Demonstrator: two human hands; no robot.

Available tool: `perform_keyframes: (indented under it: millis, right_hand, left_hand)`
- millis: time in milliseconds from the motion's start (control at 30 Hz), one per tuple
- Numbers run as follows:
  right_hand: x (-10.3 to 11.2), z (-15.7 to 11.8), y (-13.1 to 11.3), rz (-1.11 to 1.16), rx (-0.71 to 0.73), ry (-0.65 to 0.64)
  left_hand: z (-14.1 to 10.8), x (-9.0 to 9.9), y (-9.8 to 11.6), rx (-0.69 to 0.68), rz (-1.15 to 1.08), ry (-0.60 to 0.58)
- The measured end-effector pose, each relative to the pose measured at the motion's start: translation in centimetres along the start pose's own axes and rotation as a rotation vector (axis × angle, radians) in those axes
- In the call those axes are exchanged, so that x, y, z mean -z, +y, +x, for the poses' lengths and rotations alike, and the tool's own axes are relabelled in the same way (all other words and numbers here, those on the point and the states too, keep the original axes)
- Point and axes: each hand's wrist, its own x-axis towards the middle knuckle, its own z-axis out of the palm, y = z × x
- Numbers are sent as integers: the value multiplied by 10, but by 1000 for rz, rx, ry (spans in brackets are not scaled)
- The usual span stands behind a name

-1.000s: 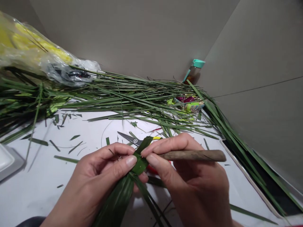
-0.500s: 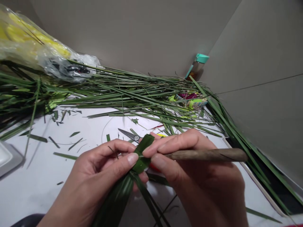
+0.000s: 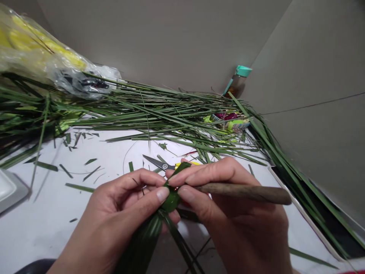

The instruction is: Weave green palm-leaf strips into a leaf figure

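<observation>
Right now the left hand (image 3: 125, 217) and the right hand (image 3: 236, 207) meet at a folded green palm leaf (image 3: 172, 201), both clenched. The left hand pinches the fold from its side, while the right hand closes on it from the other and also clasps a wood-handled tool (image 3: 245, 192). That tool lies crosswise to the leaf, its butt pointing right and its tip hidden. The leaf's long axis runs from a pointed tip, up and away, down toward the person, so its long tail (image 3: 139, 245) passes nearer the left hand. Just beyond the leaf lie steel scissors (image 3: 159, 163), then a heap of cut leaf strips (image 3: 148, 114), all on a white table (image 3: 37, 224)
</observation>
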Motion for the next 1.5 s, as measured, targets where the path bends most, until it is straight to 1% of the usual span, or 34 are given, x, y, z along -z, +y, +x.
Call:
perform_keyframes:
  millis: [133, 233, 400, 533, 600, 700, 933, 1000, 1167, 1267, 1333, 1433, 1500]
  right_hand:
    - [2, 1, -4, -26, -83, -15]
    - [3, 3, -6, -9, -69, -23]
    - [3, 4, -7, -13, -74, -25]
    - [3, 3, -7, -63, -60, -27]
    - [2, 3, -6, -47, -62, -35]
    - [1, 4, -5, -7, -95, -19]
    - [0, 6, -7, -2, -151, -23]
    - [0, 7, -9, -26, -167, -5]
    - [0, 6, -11, 13, -248, -18]
    - [-1, 5, -11, 22, -294, -15]
    - [-1, 4, -9, 2, -263, -14]
    - [-2, 3, -7, -35, -142, -5]
    - [-2, 4, -6, -63, -94, -5]
  left_hand:
    - [0, 0, -1, 4, 1, 3]
    - [-1, 2, -3, -10, 30, 20]
    - [0, 2, -4, -21, 23, 0]
    - [0, 1, -3, -31, 35, 19]
    - [-1, 1, -4, -37, 46, 37]
    - [-1, 0, -5, -38, 54, 48]
    - [0, 0, -3, -26, 14, 28]
    - [-1, -1, -1, -31, 49, 57]
    - [2, -8, 8, -57, 108, 220]
    - [6, -13, 12, -48, 115, 240]
    - [7, -14, 13, -43, 117, 240]
    - [5, -11, 8, -38, 119, 228]
    - [2, -7, 3, -29, 112, 197]
